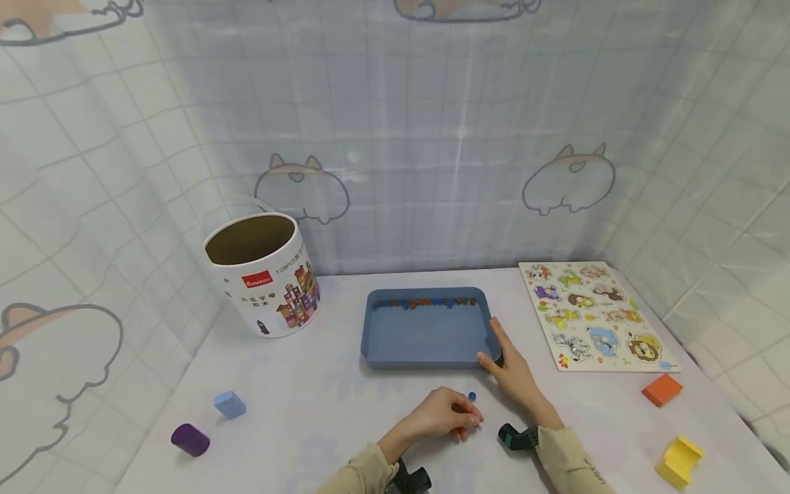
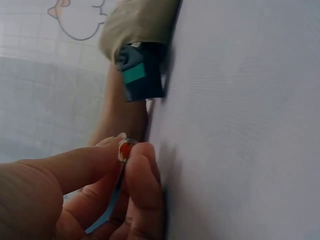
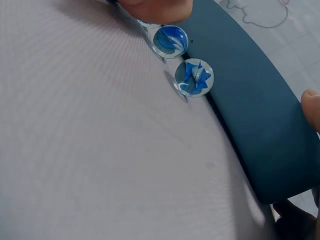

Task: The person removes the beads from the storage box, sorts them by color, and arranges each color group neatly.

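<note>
My left hand (image 1: 439,414) is low in front of the tray, pinching a clear marble with an orange-red core (image 2: 126,150) between thumb and fingertips. The blue-grey tray (image 1: 426,339) lies flat, and my right hand (image 1: 517,376) grips its near right corner, thumb on the front side and fingers along the right side. Inside, a row of blue and orange marbles (image 1: 426,302) runs along the far wall. Blue-swirled glass marbles (image 3: 194,77) lie on the table close to the tray's front wall; one is partly hidden by a finger in the right wrist view.
A white bucket (image 1: 271,288) stands back left. An animal puzzle board (image 1: 592,315) lies to the right, with an orange block (image 1: 662,390) and a yellow block (image 1: 679,461) nearer. At left are a light-blue block (image 1: 230,405) and a purple cylinder (image 1: 190,440).
</note>
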### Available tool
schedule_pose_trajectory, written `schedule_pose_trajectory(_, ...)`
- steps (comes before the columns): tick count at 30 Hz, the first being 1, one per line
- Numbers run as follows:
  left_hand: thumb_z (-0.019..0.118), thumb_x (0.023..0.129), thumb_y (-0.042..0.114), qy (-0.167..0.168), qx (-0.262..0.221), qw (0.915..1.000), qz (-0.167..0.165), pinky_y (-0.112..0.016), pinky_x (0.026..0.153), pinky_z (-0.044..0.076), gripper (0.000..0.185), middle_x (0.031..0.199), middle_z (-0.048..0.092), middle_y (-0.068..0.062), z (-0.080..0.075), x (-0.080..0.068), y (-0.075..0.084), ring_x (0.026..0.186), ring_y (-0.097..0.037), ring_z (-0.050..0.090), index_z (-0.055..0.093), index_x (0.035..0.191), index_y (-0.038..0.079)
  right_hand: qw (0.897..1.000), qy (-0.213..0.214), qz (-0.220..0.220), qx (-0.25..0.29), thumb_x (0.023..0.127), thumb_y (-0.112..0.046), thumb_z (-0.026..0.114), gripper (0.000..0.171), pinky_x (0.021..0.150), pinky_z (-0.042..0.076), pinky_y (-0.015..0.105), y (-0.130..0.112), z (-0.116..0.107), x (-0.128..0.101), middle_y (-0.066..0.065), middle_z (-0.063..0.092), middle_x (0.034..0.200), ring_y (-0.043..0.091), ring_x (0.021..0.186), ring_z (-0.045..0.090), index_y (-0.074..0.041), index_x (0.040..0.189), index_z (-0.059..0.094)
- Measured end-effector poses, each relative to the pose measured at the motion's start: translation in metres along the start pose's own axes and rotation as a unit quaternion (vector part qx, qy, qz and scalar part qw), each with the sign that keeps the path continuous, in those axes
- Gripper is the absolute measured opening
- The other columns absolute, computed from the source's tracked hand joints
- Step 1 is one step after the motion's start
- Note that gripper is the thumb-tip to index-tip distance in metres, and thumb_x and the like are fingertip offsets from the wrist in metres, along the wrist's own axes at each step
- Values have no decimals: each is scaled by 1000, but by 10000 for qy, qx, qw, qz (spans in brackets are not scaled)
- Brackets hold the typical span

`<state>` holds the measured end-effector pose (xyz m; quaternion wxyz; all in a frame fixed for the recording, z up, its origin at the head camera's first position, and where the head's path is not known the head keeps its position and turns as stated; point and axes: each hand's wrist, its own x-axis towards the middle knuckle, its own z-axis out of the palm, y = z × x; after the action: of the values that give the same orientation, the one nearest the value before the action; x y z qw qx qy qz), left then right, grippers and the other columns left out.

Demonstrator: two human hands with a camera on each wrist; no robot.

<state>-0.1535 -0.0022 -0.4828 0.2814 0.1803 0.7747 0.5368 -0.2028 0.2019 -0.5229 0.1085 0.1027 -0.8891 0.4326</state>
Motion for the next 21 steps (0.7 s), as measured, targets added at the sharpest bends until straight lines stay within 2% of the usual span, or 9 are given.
schedule_pose_trajectory(9,71,88,10,108,40,9999,29,-19,45,45,8,71,71,-13,-1,2,-1,49,-9,55,77,88,5,10000,35,25,59,93,-30,64,79,114,21,58,-1,1,-1,18,18,161,42,146,22,-8,155,20)
schedule_pose_trajectory(16,74,84,8,300,433,9984,181,-16,45,38,3,71,71,-4,-1,3,-4,45,-6,49,76,86,7,10000,-19,93,23,93,-29,64,79,114,21,58,-3,1,-1,19,18,161,43,145,22,-7,155,20)
schedule_pose_trajectory(21,75,80,4,403,713,9961,329,-16,45,37,6,67,69,2,1,2,-5,43,-3,47,76,84,9,9999,43,82,38,93,-30,65,79,114,22,59,-2,2,-1,18,19,161,43,145,23,-7,155,21)
